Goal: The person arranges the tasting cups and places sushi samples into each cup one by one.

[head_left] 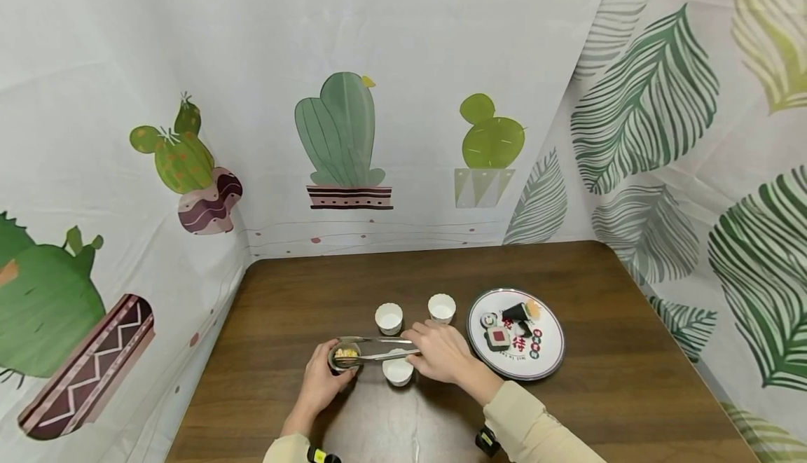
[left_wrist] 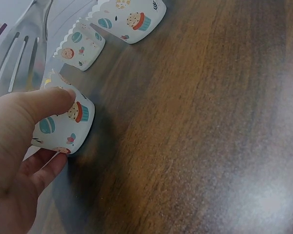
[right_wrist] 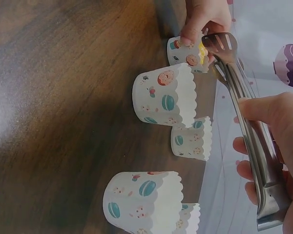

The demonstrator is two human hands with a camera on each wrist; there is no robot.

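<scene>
My left hand point(head_left: 323, 380) grips a white scalloped paper cup point(left_wrist: 63, 122), printed with cupcakes, on the left part of the table; thumb and fingers hold its side. Yellow pieces point(head_left: 345, 354) lie inside it. With my right hand point(head_left: 440, 351) I hold metal tongs point(right_wrist: 249, 146), whose slotted ends reach over the held cup. Whether the tips pinch anything cannot be told. Close by stand other paper cups: a near one point(head_left: 398, 372) below the tongs, one point(head_left: 389, 318) behind them, and another point(head_left: 442, 307) beyond my right hand.
On the right lies a round white plate point(head_left: 550, 361) with a dark rim. It carries sushi-like pieces, among them a cone-shaped roll point(head_left: 517, 312) and a square piece with a red centre point(head_left: 498, 337). The brown wooden table point(head_left: 599, 309) meets a printed cloth backdrop point(head_left: 422, 169).
</scene>
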